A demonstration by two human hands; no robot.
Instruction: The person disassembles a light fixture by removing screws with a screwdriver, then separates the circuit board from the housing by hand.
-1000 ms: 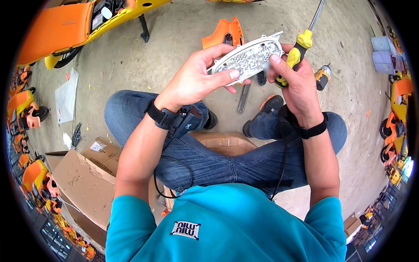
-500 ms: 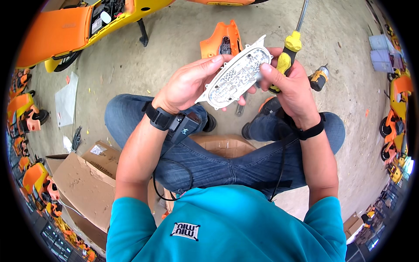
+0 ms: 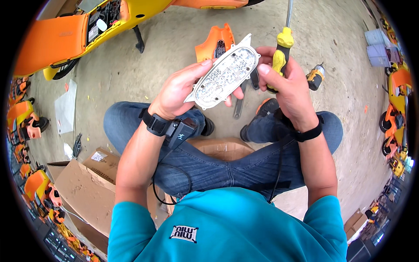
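Note:
My left hand [image 3: 174,89] is closed around the lower left end of a white oval lamp unit [image 3: 226,75]. The unit has pointed ends, small screw tabs on its rim and a clear, patterned face turned up. In my right hand [image 3: 290,89] is a screwdriver [image 3: 280,59] with a yellow and black handle, its metal shaft pointing away from me. The right fingers lie close to the unit's right edge; whether they touch it I cannot tell. Beyond the unit, on the floor, sits an orange plastic cover [image 3: 211,43] with a dark display part, mostly hidden below.
A wrench [image 3: 238,105] lies on the concrete between my feet. To the right is a yellow and black power drill [image 3: 315,78]. An orange and yellow scooter [image 3: 56,39] stands at the far left. Cardboard boxes [image 3: 83,187] are at my left, with another between my legs.
The lamp unit has shifted slightly left, and the right thumb has come off its face. The right hand, with the screwdriver, now sits farther from the unit's centre.

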